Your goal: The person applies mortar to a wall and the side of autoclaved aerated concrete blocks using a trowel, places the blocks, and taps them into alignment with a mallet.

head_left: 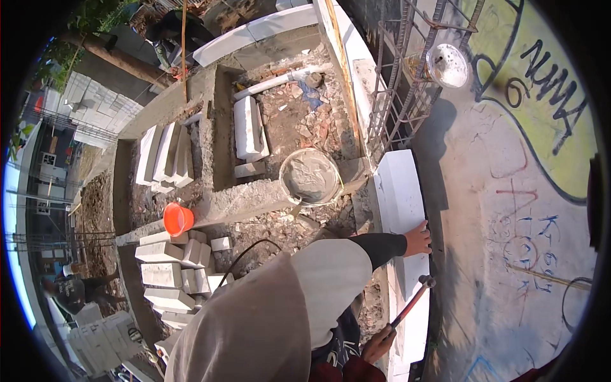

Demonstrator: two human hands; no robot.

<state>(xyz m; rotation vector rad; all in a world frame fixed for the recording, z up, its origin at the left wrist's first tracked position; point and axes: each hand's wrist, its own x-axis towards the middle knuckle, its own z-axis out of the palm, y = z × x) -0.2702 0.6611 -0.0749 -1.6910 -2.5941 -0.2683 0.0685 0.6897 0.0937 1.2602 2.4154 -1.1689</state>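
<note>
My left hand [417,239] lies with its fingers spread on a white concrete block [400,191] in the wall row at the right. Lower in the view, my right hand [378,344] is closed round the dark grip of a hammer [414,300]. Its red shaft slants up over the white blocks, and its grey metal head is near the row's outer edge. Beige-grey cloth [238,318] and a pale sleeve with a black cuff fill the lower middle and hide part of the ground.
A mortar bucket [310,176] and an orange bucket [178,219] stand by the low foundation walls. White blocks [160,275] are stacked at the left. A rebar column [407,79] rises beside a painted wall [503,210]. Other people [79,290] work farther off.
</note>
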